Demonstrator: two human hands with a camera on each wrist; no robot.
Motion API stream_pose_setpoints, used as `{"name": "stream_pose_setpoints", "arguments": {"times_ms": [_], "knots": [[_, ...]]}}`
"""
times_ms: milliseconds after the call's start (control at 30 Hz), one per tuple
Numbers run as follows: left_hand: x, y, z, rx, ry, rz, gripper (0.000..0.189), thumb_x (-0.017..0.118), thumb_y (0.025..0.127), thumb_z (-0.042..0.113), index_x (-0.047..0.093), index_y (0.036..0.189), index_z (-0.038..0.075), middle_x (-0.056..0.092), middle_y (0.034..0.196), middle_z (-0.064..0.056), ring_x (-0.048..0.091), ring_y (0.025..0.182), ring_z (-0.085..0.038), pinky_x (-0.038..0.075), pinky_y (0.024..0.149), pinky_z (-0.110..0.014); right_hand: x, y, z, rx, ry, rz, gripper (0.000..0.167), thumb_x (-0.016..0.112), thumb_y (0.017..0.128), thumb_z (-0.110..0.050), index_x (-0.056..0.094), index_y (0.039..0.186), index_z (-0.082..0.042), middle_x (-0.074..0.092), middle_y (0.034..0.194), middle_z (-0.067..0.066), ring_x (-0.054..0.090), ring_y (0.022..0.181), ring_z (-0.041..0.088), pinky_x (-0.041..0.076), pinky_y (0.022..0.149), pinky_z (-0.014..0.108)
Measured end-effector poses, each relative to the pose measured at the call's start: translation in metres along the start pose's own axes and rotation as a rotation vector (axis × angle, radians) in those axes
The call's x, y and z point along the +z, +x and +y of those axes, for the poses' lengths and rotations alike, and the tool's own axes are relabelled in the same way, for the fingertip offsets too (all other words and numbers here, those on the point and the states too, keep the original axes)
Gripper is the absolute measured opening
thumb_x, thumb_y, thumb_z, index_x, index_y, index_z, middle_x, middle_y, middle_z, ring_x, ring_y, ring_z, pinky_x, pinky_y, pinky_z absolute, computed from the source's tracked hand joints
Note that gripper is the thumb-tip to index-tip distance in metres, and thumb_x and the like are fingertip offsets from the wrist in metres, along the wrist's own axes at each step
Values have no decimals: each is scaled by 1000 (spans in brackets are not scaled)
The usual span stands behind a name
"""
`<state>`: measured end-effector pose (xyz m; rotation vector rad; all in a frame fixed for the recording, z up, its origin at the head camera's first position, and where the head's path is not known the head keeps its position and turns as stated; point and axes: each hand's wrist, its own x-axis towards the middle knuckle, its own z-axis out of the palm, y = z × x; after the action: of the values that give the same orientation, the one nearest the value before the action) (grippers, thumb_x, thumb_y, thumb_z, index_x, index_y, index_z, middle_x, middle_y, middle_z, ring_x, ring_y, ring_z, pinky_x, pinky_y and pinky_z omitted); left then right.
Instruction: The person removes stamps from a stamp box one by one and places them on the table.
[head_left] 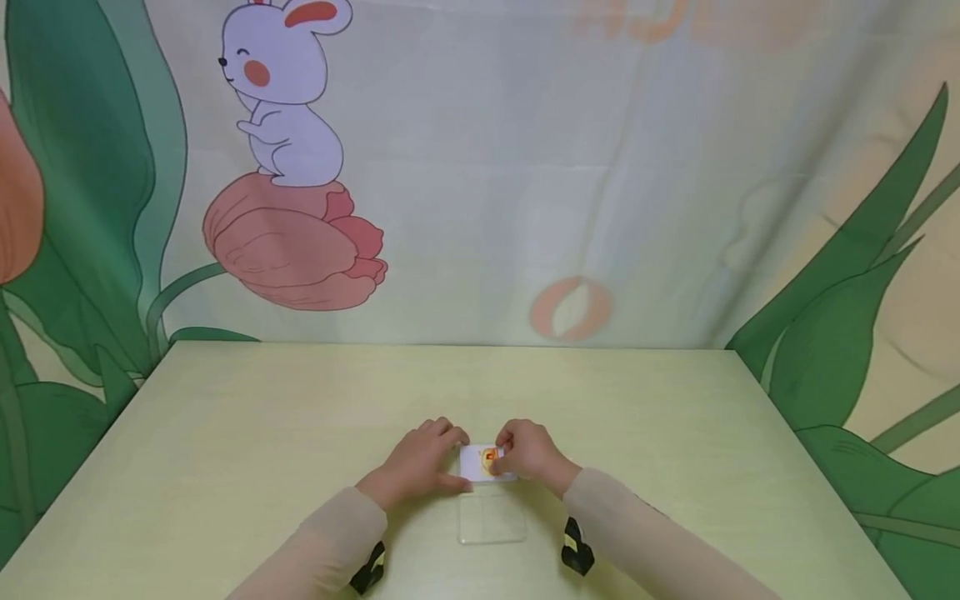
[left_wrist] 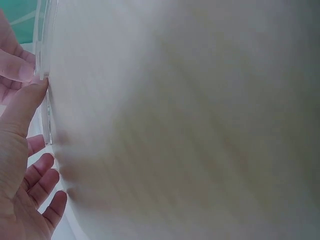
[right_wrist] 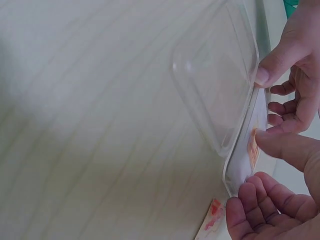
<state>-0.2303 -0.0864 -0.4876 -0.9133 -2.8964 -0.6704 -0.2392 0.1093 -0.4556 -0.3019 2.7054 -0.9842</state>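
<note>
A white card (head_left: 470, 463) with an orange and yellow print lies in the tray half of a hinged clear plastic case (right_wrist: 231, 167). My left hand (head_left: 418, 463) holds the left end of the case, thumb at the near edge and index finger at the far edge. At the right end, my right hand (head_left: 534, 456) has its thumb on the print and curled fingers at the end of the card. The transparent lid (head_left: 492, 530) lies folded open on my side of the tray. My right hand covers part of the card.
A pale wood-grain table (head_left: 262, 433) stretches around the case. Below the right fingers lies a small piece with a red print (right_wrist: 212, 220). Behind the table hangs a cloth (head_left: 480, 208) printed with a rabbit, tulips and leaves. Black and yellow pieces (head_left: 577, 548) sit under the sleeves.
</note>
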Motion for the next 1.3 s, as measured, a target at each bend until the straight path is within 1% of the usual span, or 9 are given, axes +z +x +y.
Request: {"name": "stream_pose_setpoints", "arguments": {"times_ms": [400,700,1000,1200,1300], "knots": [[2,1,-2,-17,-14,-14,55,81,72,41,60,111,8,54,100,-5,49,91,-21,44,80,-38,1,2,1,2,-7,-22,28,83,67,-4,60,83,-1,49,70,2,45,66,15,36,59,24],[1,0,-1,-19,-24,-18,56,81,72,40,60,111,7,55,101,-5,49,92,-22,44,82,-40,1,4,2,34,18,-38,28,83,68,-4,59,83,-2,48,71,3,45,68,16,35,59,24],[0,3,-4,-9,-4,-11,56,80,72,41,60,111,8,55,101,-4,50,92,-21,44,82,-40,1,6,3,15,36,-24,31,82,67,-3,56,84,-2,48,71,3,45,66,16,36,57,24],[0,0,-3,-10,-26,-8,54,81,72,39,60,111,9,55,102,-4,50,94,-22,45,82,-41,5,2,6,5,66,-12,33,81,69,-2,52,86,-3,46,73,3,44,68,16,36,58,25],[0,-1,-1,-4,-19,3,54,81,71,39,60,110,9,55,101,-4,50,93,-22,45,82,-41,6,-1,8,-19,82,5,34,80,69,-1,52,86,-3,46,73,3,44,68,16,35,59,25]]}}
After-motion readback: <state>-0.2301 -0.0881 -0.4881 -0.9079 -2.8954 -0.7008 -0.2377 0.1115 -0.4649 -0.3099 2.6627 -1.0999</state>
